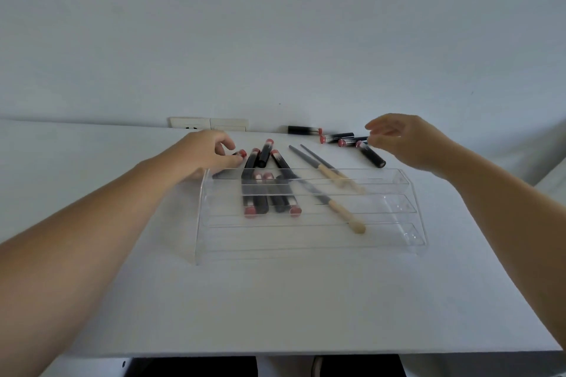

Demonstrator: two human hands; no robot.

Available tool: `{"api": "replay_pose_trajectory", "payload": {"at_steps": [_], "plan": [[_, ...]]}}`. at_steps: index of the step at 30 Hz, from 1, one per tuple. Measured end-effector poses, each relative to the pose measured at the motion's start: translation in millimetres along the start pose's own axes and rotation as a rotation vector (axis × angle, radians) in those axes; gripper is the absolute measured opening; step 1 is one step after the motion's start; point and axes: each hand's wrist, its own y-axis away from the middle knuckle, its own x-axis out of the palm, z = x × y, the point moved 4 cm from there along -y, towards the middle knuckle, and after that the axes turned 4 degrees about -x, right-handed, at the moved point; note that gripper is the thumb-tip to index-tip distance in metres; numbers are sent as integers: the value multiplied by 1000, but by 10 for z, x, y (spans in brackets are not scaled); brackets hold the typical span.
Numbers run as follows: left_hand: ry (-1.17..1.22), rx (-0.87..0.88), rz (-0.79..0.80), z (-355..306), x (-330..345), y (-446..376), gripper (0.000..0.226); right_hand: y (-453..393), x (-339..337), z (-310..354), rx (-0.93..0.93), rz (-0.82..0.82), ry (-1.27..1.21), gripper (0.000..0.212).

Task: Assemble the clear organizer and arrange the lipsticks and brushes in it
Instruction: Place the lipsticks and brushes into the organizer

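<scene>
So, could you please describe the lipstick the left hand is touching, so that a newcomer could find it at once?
Start at the clear organizer on the white table and go to its far left corner. There the left hand pinches a lipstick. Unlike the lipsticks beside it, it lies sideways, its red end pointing right, mostly hidden under the fingers.

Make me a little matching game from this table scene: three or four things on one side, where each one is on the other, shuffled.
Things:
1. left hand
2. right hand
3. clear organizer
4. wall socket

Places:
A. on the wall at the table's far edge
B. middle of the table
C. raised above the lipsticks at the far right
D. on a lipstick behind the organizer's left end

Pairs: 1-D, 2-C, 3-B, 4-A
</scene>
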Motion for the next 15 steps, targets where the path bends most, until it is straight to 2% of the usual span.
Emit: {"api": "replay_pose_trajectory", "payload": {"at_steps": [4,9,12,15], "plan": [[-40,30,-22,3,73,-158,35,-327,67,-167,32,82,154,32],[-42,77,-94,39,127,-227,6,-515,256,-364,67,302,382,84],[22,167,-174,-40,88,-266,8,-577,354,-427,38,357,493,100],[-8,290,-152,-263,104,-333,27,-676,415,-434,-29,349,604,95]]}}
